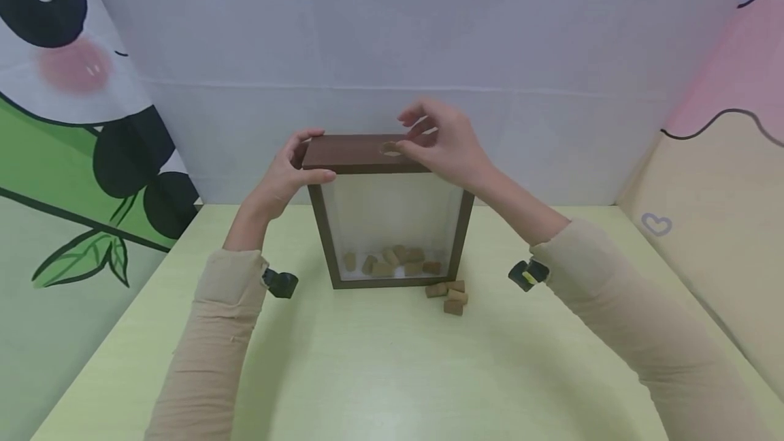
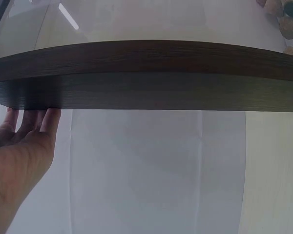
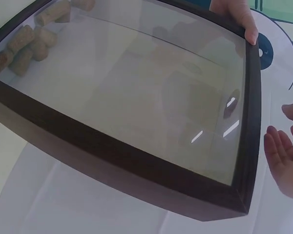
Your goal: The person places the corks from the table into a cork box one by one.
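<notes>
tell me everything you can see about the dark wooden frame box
The shadow box stands upright on the pale green table, a dark brown wood-look frame with a clear front pane. Its top face has a round hole. Several corks lie inside on the bottom; three more corks sit outside by its front right corner. The left hand grips the top left corner; the right hand is over the hole, fingers curled.

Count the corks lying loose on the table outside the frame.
3, clustered on the table by the frame's front right corner: one cork at left, one behind, one nearest. Others may be hidden behind the frame.
</notes>
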